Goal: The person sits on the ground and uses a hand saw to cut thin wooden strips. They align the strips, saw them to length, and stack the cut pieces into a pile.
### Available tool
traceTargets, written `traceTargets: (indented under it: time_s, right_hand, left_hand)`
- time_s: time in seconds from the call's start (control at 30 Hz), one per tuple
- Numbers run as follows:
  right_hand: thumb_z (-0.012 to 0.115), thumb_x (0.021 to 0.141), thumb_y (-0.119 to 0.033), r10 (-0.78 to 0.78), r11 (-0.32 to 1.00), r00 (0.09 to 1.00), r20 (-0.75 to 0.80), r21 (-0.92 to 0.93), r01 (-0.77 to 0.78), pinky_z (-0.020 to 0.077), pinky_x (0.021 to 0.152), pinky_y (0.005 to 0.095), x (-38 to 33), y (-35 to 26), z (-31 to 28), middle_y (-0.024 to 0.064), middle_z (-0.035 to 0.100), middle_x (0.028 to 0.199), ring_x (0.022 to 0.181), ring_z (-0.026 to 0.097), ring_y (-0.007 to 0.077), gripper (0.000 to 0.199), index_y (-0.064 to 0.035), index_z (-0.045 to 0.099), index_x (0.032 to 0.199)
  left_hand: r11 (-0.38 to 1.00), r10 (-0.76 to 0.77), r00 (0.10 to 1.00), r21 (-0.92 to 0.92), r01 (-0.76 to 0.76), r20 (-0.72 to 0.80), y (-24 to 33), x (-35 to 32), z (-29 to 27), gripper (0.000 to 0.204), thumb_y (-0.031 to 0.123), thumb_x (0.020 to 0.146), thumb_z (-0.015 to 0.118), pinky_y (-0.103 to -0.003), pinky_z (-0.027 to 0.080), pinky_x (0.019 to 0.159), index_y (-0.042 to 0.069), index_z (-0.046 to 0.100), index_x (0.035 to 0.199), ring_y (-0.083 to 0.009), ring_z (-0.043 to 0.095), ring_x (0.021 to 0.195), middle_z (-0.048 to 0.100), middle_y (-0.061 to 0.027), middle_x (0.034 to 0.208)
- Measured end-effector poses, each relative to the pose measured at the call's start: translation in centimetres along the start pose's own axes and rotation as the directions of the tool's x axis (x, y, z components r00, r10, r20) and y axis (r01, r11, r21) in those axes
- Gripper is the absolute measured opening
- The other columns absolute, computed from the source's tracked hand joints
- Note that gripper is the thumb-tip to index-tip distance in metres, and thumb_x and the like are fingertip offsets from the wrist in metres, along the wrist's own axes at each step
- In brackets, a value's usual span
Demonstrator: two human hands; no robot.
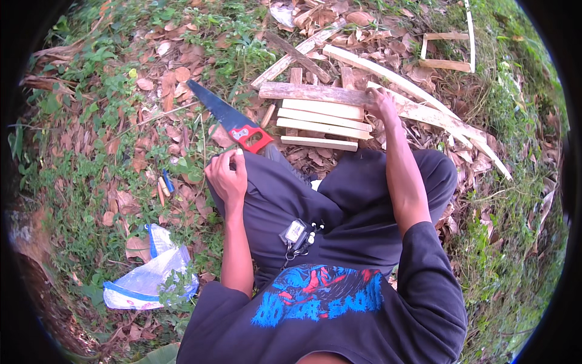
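Note:
My left hand (228, 176) rests on my left knee, its fingers lying loosely over the dark trousers and holding nothing. Farther right, my right hand (383, 103) has its fingers closed around the right end of a brown, rough wooden board (309, 92). That board lies crosswise at the far side of a small row of pale wooden slats (324, 126). Short brown wood pieces (292, 110) run beneath the slats. Just beyond my left hand, a handsaw (227, 116) with a dark blade and a red handle lies on the leaves.
Long wood strips (418, 103) stretch across the ground at right. A wooden frame (447, 64) lies at the far right. Crossed strips (297, 54) lie beyond the board. At left are a blue-edged plastic bag (148, 279) and a small blue object (168, 181). Dry leaves and grass surround me.

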State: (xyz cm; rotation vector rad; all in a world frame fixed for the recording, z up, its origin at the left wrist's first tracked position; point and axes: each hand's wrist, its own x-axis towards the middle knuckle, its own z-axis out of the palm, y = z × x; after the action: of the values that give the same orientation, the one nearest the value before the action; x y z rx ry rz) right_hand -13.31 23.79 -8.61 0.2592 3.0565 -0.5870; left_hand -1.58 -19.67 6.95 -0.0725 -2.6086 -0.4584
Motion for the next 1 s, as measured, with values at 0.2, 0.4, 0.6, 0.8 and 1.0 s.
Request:
traceTargets:
  time_s: [0.2,0.4,0.6,0.8,1.0]
  right_hand:
    - [0.077,0.069,-0.038,0.005,0.999,1.0,-0.029,-0.041,-0.006,0.0332,0.101,0.0568,0.1,0.1,0.8,0.015,0.051,0.123,0.12,0.046,0.0382,0.059,-0.0222,0.054,0.122]
    - [0.077,0.068,-0.038,-0.006,1.0,1.0,-0.025,-0.031,0.005,0.0315,0.102,0.0576,-0.2,0.1,0.8,0.0162,0.051,0.122,0.121,0.045,0.0386,0.061,-0.0218,0.054,0.122]
    - [0.079,0.07,-0.037,-0.038,0.999,0.999,-0.008,0.004,0.038,0.0302,0.101,0.0647,-0.5,-0.2,0.0,0.017,0.05,0.125,0.124,0.043,0.0398,0.061,-0.0213,0.053,0.123]
    - [0.08,0.07,-0.028,-0.116,0.991,0.98,-0.162,-0.09,0.102,0.0381,0.1,0.0559,-2.2,-5.0,-1.4,0.0172,0.048,0.126,0.119,0.045,0.0368,0.063,-0.014,0.054,0.126]
    - [0.08,0.069,-0.024,-0.425,0.905,0.904,-0.04,-0.022,0.424,0.0395,0.1,0.0486,-7.5,-10.6,2.2,0.0191,0.049,0.128,0.119,0.046,0.0366,0.064,-0.0155,0.056,0.127]
  left_hand:
    - [1.0,-0.01,1.0,0.013,0.009,0.021,0.3,0.2,-0.1,0.018,0.026,0.087,0.063,-0.034,0.038,0.081,0.009,0.068,0.086,-0.0183,0.059,0.076,0.065,-0.0005,0.077]
    - [1.0,-0.007,1.0,0.018,0.007,0.013,0.0,0.1,0.1,0.017,0.024,0.086,0.062,-0.034,0.038,0.082,0.009,0.068,0.085,-0.0179,0.059,0.075,0.065,-0.0004,0.077]
    - [1.0,0.011,1.0,0.012,-0.011,-0.01,0.0,0.2,0.2,0.018,0.026,0.087,0.063,-0.033,0.038,0.082,0.009,0.067,0.083,-0.0179,0.058,0.074,0.065,-0.0003,0.076]
    - [0.998,-0.027,0.997,0.061,0.023,0.066,0.3,0.2,-0.4,0.019,0.029,0.087,0.064,-0.034,0.038,0.083,0.011,0.067,0.084,-0.019,0.059,0.077,0.066,-0.0003,0.077]
    - [0.977,-0.159,0.913,-0.072,0.2,0.376,2.9,1.8,2.8,0.021,0.025,0.081,0.069,-0.037,0.048,0.08,0.007,0.068,0.092,-0.0239,0.066,0.081,0.069,-0.0073,0.085]
